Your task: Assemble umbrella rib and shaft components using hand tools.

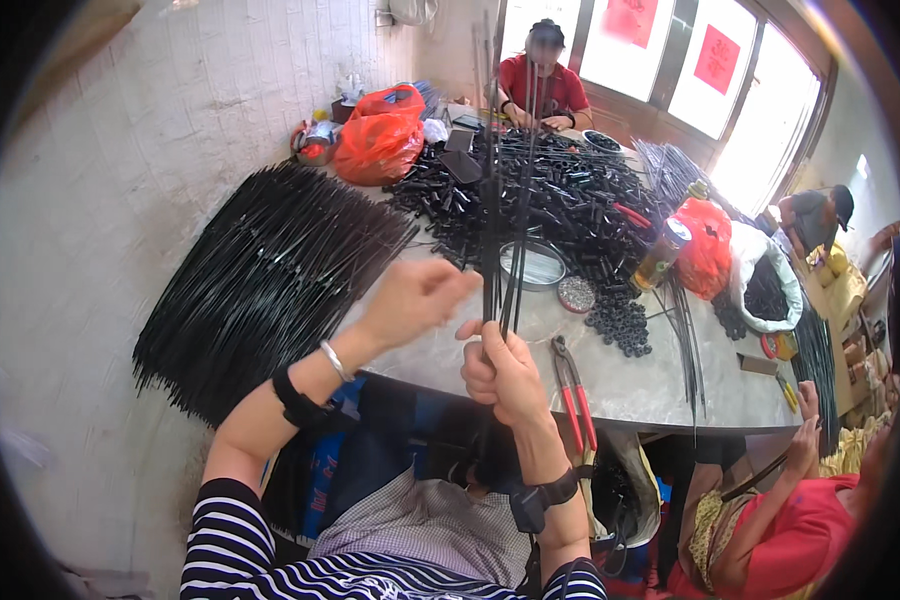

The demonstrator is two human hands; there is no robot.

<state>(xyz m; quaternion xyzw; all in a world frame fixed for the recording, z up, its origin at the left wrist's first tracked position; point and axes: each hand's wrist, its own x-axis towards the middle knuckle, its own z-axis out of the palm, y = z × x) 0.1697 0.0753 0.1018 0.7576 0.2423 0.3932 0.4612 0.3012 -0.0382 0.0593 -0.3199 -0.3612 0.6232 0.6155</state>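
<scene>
My right hand [510, 375] is closed around the lower ends of several long, thin black rods [519, 240], which stand upright in front of me. Just left of them, my left hand [418, 303] has its fingers curled together, tips close to the rods; whether anything sits in that pinch is hidden. A wide pile of similar black rods [260, 280] lies on the table to the left. Beyond my hands spreads a heap of small black parts [580, 195]. Red-handled pliers [573, 390] rest at the table's near edge, right of my right hand.
A round metal tin [532, 268], a small dish of tiny silvery pieces [576, 294] and several black rings [620, 325] lie on the table [630, 385]. Red bags [382, 140], a jar [662, 255] and a white sack [760, 270] stand around. Co-workers sit opposite and at right.
</scene>
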